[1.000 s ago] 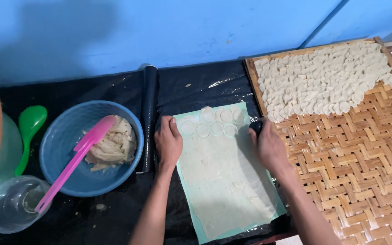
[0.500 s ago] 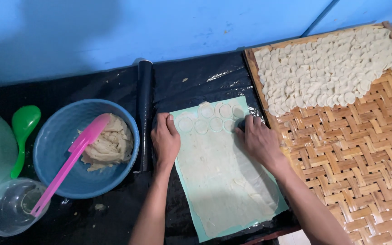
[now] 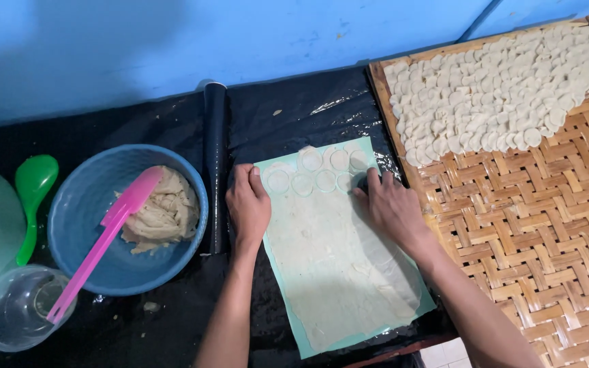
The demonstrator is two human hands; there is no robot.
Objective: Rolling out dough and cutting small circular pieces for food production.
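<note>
my left hand (image 3: 250,204) lies flat, fingers together, on the dough sheet's (image 3: 335,259) left edge on the worktop (image 3: 294,109); my right hand (image 3: 391,208) has fingers clamped on a small round cutter (image 3: 362,181) at its top.

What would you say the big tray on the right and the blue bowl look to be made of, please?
The tray looks like woven bamboo or cane: flat tan strips interlaced in a herringbone pattern, with a matte finish. The blue bowl appears to be plastic: uniform colour, smooth moulded rim, slight sheen.
</note>
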